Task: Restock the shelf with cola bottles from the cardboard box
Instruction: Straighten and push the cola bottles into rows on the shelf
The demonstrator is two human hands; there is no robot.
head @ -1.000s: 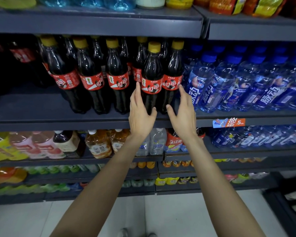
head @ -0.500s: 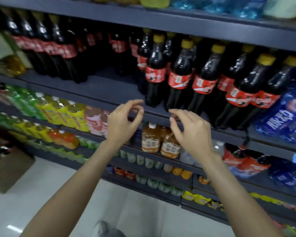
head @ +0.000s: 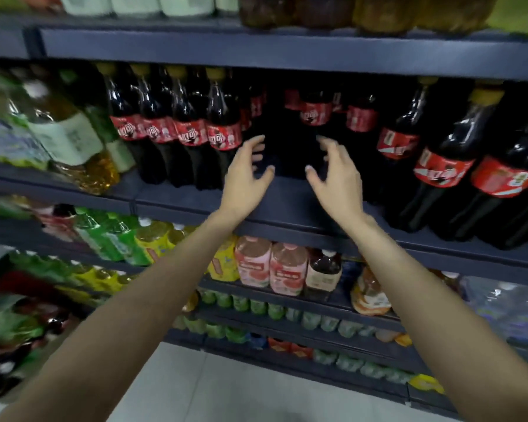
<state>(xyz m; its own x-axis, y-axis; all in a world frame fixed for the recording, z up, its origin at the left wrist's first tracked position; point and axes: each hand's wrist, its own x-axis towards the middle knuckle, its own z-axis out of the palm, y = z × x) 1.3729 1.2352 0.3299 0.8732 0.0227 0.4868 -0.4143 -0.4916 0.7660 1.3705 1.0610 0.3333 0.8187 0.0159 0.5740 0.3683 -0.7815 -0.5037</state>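
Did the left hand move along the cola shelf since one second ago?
Yes. The left hand went left along the shelf, away from the front cola row toward a gap before cola bottles standing further back.

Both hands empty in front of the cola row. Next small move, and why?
Probably reach in and grip the set-back cola bottle: left hand and right hand hover spread on either side of it, holding nothing, and bare shelf lies in front of it, so it could come forward.

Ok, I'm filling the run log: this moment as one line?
left hand: open, empty | right hand: open, empty | both flank set-back cola bottle | shelf front bare there
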